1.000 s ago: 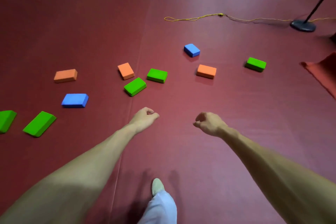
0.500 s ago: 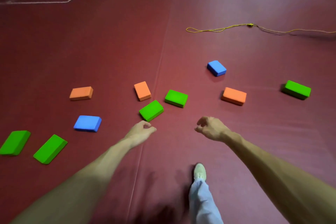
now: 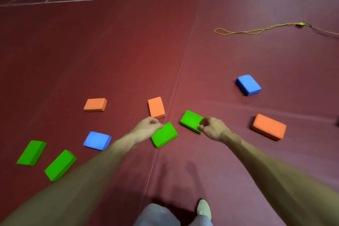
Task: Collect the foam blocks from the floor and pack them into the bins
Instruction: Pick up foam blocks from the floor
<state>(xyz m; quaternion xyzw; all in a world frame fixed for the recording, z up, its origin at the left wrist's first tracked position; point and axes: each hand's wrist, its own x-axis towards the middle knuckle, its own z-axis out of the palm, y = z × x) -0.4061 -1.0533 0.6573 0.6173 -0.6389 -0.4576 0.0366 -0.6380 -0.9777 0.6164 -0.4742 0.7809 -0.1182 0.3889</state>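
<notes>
Several foam blocks lie on the dark red floor. My left hand (image 3: 146, 126) hangs loosely curled and empty over the left corner of a green block (image 3: 166, 135). My right hand (image 3: 212, 129) covers the right edge of a second green block (image 3: 190, 120), thumb and fingers a little apart around that edge, the block flat on the floor. An orange block (image 3: 156, 107) lies just beyond my left hand. Further out lie two more orange blocks (image 3: 95, 104) (image 3: 268, 126), two blue blocks (image 3: 97, 140) (image 3: 248, 84) and two green blocks (image 3: 32, 152) (image 3: 59, 164). No bin is in view.
A yellow cord (image 3: 256, 30) trails across the floor at the far right. A floor seam (image 3: 176, 86) runs from the far middle towards me. My leg and shoe (image 3: 203, 207) are at the bottom edge. White court lines (image 3: 69, 1) mark the far left.
I have stepped forward, so the blocks sit nearer. Both hands have reached out from bare floor to the two middle green blocks. The black stand and the far-right green block have left the view.
</notes>
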